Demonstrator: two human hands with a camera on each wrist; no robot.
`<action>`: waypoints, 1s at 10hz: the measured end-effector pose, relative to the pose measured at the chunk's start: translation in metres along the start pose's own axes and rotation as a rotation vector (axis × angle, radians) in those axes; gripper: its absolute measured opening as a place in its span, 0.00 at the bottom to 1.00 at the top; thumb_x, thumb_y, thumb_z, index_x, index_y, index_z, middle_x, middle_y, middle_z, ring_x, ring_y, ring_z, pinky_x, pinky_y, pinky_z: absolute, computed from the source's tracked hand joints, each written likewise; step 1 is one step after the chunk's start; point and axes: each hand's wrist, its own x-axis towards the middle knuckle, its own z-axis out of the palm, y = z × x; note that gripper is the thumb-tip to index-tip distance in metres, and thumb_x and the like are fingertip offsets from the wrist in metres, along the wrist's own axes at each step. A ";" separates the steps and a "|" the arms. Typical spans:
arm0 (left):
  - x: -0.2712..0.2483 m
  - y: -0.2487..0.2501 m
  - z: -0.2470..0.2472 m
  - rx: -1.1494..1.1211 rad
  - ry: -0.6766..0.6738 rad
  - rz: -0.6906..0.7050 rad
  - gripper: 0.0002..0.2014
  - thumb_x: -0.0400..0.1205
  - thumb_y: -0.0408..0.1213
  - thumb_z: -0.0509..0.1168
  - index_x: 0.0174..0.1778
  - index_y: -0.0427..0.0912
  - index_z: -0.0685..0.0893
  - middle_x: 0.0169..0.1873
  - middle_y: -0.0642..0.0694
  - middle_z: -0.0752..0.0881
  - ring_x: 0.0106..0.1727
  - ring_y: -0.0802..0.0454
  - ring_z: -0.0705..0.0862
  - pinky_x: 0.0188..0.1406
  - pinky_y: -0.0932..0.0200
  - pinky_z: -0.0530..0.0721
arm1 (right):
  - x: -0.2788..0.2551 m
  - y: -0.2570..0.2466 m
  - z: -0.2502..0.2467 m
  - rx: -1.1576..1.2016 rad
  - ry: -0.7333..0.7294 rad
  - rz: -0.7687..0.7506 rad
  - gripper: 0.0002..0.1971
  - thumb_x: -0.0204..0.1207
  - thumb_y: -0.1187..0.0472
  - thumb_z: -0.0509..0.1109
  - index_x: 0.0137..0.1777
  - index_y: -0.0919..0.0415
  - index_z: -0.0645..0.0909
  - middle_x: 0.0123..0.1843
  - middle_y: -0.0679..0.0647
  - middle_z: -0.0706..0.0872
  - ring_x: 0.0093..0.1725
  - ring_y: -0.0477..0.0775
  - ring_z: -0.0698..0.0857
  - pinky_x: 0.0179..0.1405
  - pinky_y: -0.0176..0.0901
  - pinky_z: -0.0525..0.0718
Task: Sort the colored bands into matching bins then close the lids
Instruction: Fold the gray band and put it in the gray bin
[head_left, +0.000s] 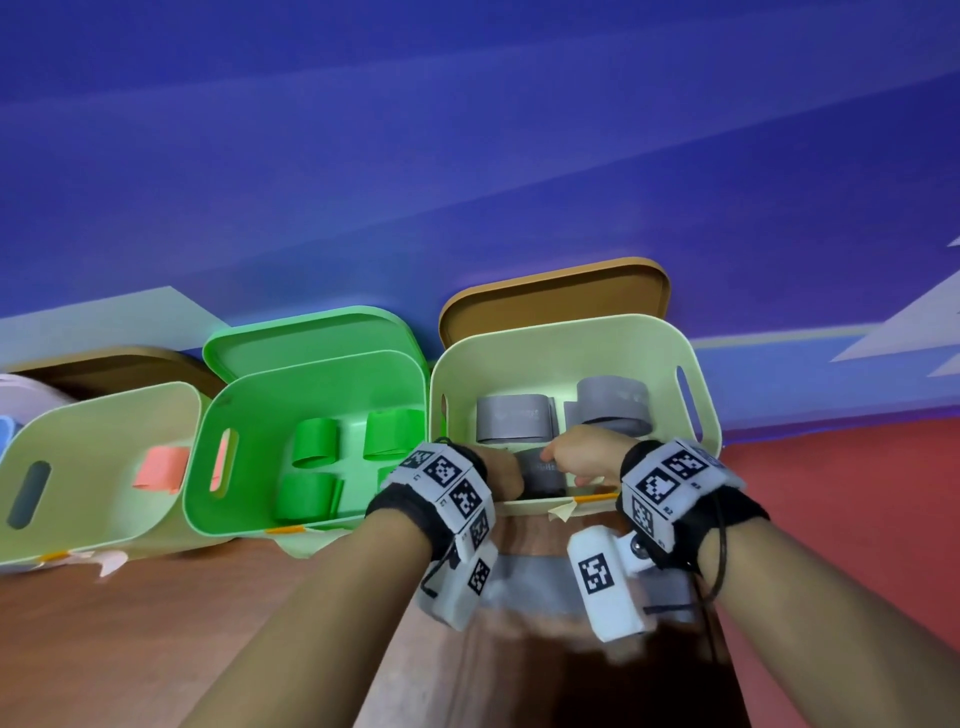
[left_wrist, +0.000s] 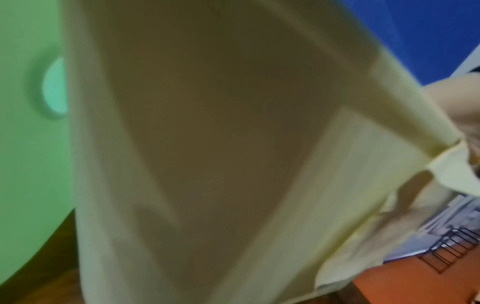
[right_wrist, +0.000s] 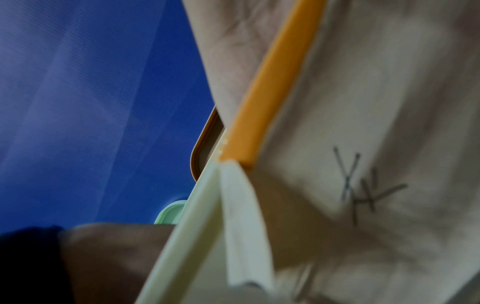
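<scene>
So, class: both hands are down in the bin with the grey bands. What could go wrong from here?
1. The grey band both hands hold may unroll once released.
2. The bins look tipped toward the person, so bands could slide out.
3. The lid stands open behind; closing it might trap a tall band.

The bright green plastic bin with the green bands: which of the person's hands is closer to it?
Left. The left hand sits beside the green bin, just inside the neighbouring pale bin; the right hand is farther right.

Grey bands (head_left: 514, 424) lay in the pale, open-lidded bin (head_left: 696, 358); green bands (head_left: 315, 441) filled the green bin (head_left: 208, 467) beside it.
</scene>
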 end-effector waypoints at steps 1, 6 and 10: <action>0.003 -0.002 0.002 0.035 0.029 0.059 0.17 0.86 0.33 0.52 0.68 0.33 0.77 0.67 0.34 0.79 0.68 0.39 0.77 0.63 0.52 0.74 | 0.002 0.000 -0.001 -0.011 -0.001 -0.013 0.20 0.82 0.67 0.56 0.72 0.72 0.70 0.53 0.58 0.70 0.51 0.53 0.70 0.63 0.48 0.76; -0.066 -0.030 0.021 -0.472 0.586 0.428 0.11 0.82 0.27 0.59 0.54 0.37 0.85 0.44 0.50 0.86 0.47 0.52 0.84 0.44 0.77 0.72 | -0.027 0.006 -0.018 -0.114 0.247 -0.221 0.13 0.80 0.68 0.57 0.54 0.66 0.84 0.50 0.59 0.82 0.50 0.57 0.79 0.54 0.46 0.79; -0.066 -0.053 0.114 -0.294 0.702 0.225 0.10 0.79 0.37 0.58 0.53 0.48 0.82 0.52 0.51 0.86 0.53 0.50 0.82 0.47 0.57 0.77 | -0.068 0.099 0.038 0.045 1.280 -0.569 0.13 0.70 0.62 0.54 0.48 0.67 0.76 0.45 0.63 0.78 0.47 0.57 0.71 0.50 0.46 0.66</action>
